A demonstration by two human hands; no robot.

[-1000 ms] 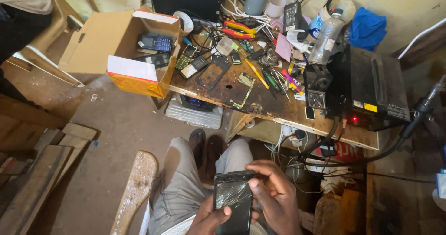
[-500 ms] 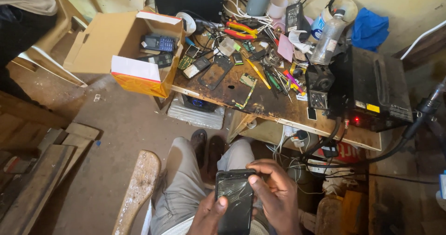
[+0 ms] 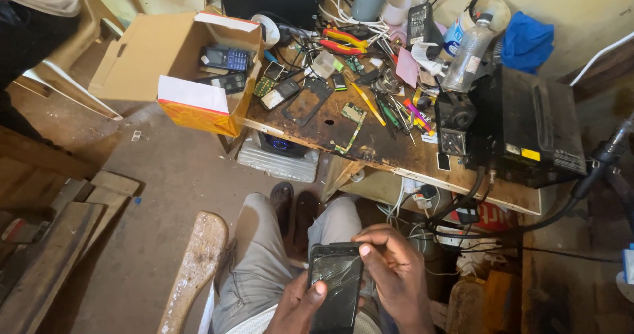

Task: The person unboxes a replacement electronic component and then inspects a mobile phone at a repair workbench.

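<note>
**Over the lap, both hands on a cracked phone**

Low in the view, above the person's knees, a dark phone (image 3: 335, 282) with a cracked screen stands almost upright between two hands. The left hand (image 3: 300, 307) grips it from the lower left, thumb lying across the glass. The right hand (image 3: 395, 274) closes round the upper right edge, its fingertips (image 3: 364, 249) curled over the top corner. Grey trousers (image 3: 264, 268) and dark shoes (image 3: 285, 202) show beneath, on a bare dirt floor (image 3: 165, 195).

Ahead stands a scorched wooden bench (image 3: 389, 152), well apart from the hands and crowded with parts. A loose black screen panel (image 3: 308, 101) lies near its left end, a green circuit board (image 3: 353, 113) just beside it. Red pliers (image 3: 342, 45), screwdrivers (image 3: 389, 113) and white cables (image 3: 343, 18) lie further back. A clear plastic bottle (image 3: 463, 55) stands upright by a blue cloth (image 3: 527, 43). A black box-shaped unit (image 3: 528, 126) fills the right end, thick black cables (image 3: 502, 225) hanging from it.

At the left end an open cardboard box (image 3: 165, 57) holds two keypad phones (image 3: 224, 60). A silver case (image 3: 277, 162) lies under the bench. Wooden planks (image 3: 39, 255) lie at the far left, and a worn wooden slat (image 3: 195, 268) rises beside the left knee.
</note>
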